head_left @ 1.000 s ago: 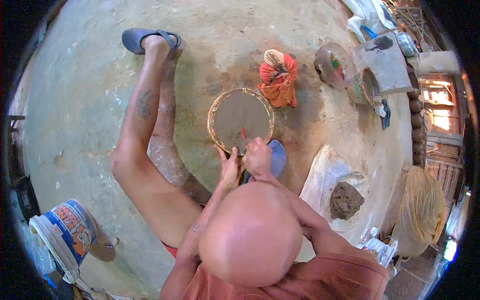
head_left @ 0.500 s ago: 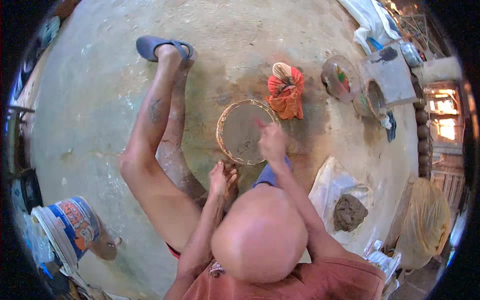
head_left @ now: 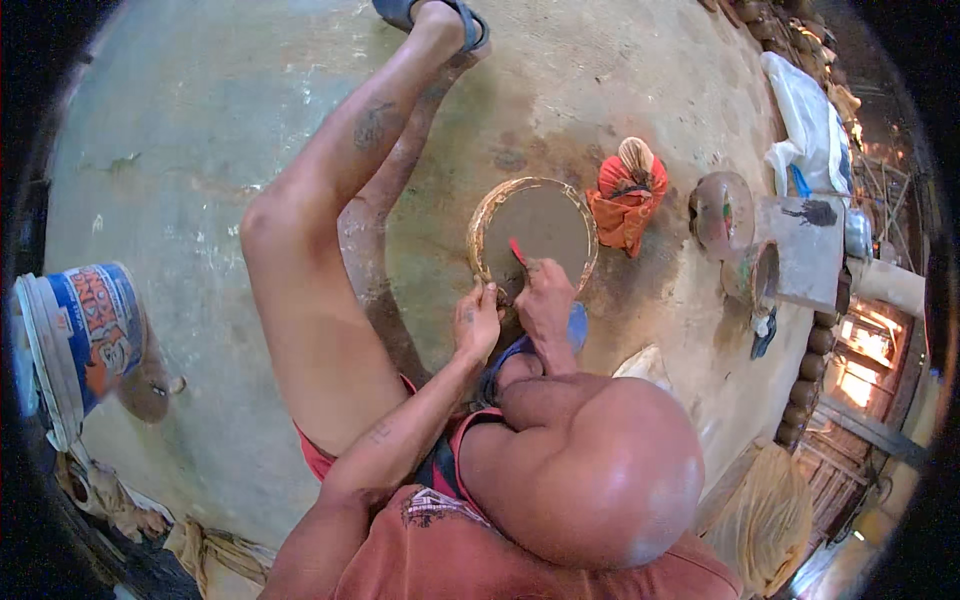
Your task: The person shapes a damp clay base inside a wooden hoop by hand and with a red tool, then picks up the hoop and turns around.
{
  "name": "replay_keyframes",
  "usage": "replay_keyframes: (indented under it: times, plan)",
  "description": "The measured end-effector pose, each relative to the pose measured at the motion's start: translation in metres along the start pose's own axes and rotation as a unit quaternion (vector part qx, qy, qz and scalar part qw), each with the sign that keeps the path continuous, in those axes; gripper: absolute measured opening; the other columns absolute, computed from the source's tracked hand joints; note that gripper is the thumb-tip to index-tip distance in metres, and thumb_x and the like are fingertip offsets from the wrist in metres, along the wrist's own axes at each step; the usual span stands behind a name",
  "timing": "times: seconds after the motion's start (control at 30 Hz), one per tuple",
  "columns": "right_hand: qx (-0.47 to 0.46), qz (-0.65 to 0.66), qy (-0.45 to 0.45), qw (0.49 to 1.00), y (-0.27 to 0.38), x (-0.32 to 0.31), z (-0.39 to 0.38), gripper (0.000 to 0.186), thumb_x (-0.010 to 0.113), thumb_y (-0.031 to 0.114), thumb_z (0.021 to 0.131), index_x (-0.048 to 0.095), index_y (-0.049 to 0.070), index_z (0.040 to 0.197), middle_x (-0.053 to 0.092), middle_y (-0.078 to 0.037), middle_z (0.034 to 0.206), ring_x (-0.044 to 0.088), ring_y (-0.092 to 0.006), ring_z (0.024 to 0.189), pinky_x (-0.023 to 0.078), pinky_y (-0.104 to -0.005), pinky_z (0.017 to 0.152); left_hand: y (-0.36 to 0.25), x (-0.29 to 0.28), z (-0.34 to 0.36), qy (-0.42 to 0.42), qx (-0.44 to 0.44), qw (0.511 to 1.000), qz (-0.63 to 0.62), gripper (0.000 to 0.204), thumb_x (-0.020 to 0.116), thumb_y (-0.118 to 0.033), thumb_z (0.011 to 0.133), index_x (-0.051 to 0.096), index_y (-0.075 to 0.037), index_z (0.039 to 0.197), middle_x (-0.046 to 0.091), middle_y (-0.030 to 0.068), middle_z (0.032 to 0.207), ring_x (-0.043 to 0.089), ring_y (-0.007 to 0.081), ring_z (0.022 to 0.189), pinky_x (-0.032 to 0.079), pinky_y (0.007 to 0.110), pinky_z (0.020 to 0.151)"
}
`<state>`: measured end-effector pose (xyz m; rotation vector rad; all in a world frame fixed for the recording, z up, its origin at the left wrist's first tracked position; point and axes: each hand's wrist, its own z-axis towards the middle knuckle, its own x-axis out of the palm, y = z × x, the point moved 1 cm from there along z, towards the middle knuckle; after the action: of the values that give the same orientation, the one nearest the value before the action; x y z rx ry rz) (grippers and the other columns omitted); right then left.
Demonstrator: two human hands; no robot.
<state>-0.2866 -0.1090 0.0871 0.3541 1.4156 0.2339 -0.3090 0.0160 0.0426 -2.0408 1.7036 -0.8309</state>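
Note:
A shallow round form [head_left: 478,222] with a pale, roughened rim sits on the floor, filled with smooth grey-brown clay [head_left: 550,225]. My right hand [head_left: 545,297] is closed around a slim red tool [head_left: 517,251], whose red end sticks out over the near part of the clay. The tool's other end is hidden by my fingers. At the form's near left edge, my left hand [head_left: 479,318] grips the rim between thumb and fingers. Just right of the form lies a bunched orange-red cloth bundle [head_left: 627,205] with a beige top.
Right of the bundle stand a round bowl [head_left: 722,213], a pot lying on its side [head_left: 755,270] and a grey slab [head_left: 800,250]. My bent right knee [head_left: 630,470] rises close by. My left leg [head_left: 305,210] stretches along the left. A bucket [head_left: 90,330] stands far left.
My left hand has risen from beside the form to grip its rim. My right hand and the red tool have come nearer across the clay. The whole view has shifted, and my right knee appears farther right.

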Motion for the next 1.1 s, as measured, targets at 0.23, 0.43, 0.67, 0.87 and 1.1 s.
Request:
replay_keyframes:
  times: [0.23,0.43,0.67,0.87,1.1]
  plan:
    - [0.001,0.194,0.134,0.972,0.032,-0.004,-0.013,0.019,0.062,0.005,0.088,0.072,0.002,0.103,0.067,-0.018,0.097,0.066,-0.0406,0.091,0.054,-0.0484,0.082,0.013,-0.018,0.01,0.006,0.07,0.997,-0.03,0.034,0.046,-0.025,0.112,0.069,-0.001,0.113,0.068,-0.0009,0.097,0.057,0.0094,0.087,0.049,0.028,0.081]
    - [0.06,0.003,-0.001,0.998,-0.017,-0.02,0.044,0.019,0.064,0.005,0.089,0.072,0.0,0.105,0.065,-0.02,0.092,0.065,-0.0405,0.087,0.052,-0.049,0.077,0.005,-0.034,0.006,-0.028,-0.078,0.986,-0.144,0.032,0.047,-0.031,0.111,0.069,-0.009,0.111,0.068,0.0009,0.101,0.065,0.0121,0.091,0.057,0.034,0.088]
    - [0.023,-0.13,-0.024,0.991,-0.06,-0.016,0.088,0.02,0.061,0.004,0.085,0.073,0.003,0.101,0.061,-0.016,0.088,0.062,-0.0364,0.09,0.051,-0.046,0.077,-0.001,-0.01,-0.001,0.009,-0.07,0.99,-0.119,0.032,0.049,-0.031,0.111,0.07,-0.006,0.108,0.066,0.0021,0.102,0.062,0.012,0.098,0.057,0.034,0.088]
    - [-0.108,-0.065,0.067,0.99,0.007,0.008,0.012,0.037,0.066,0.004,0.074,0.068,0.007,0.11,0.058,-0.012,0.092,0.06,-0.0363,0.085,0.052,-0.048,0.074,0.003,-0.014,0.007,0.022,-0.073,0.991,-0.11,0.034,0.051,-0.032,0.11,0.07,-0.004,0.11,0.066,0.002,0.102,0.063,0.0131,0.096,0.059,0.035,0.084]
    - [-0.067,-0.047,0.075,0.994,-0.009,-0.027,0.035,0.031,0.071,0.009,0.079,0.071,0.003,0.11,0.063,-0.014,0.098,0.064,-0.0372,0.09,0.054,-0.0477,0.078,-0.017,-0.015,-0.002,0.006,-0.086,0.988,-0.127,0.034,0.05,-0.034,0.11,0.071,-0.006,0.113,0.065,-0.0013,0.097,0.062,0.012,0.091,0.06,0.036,0.085]
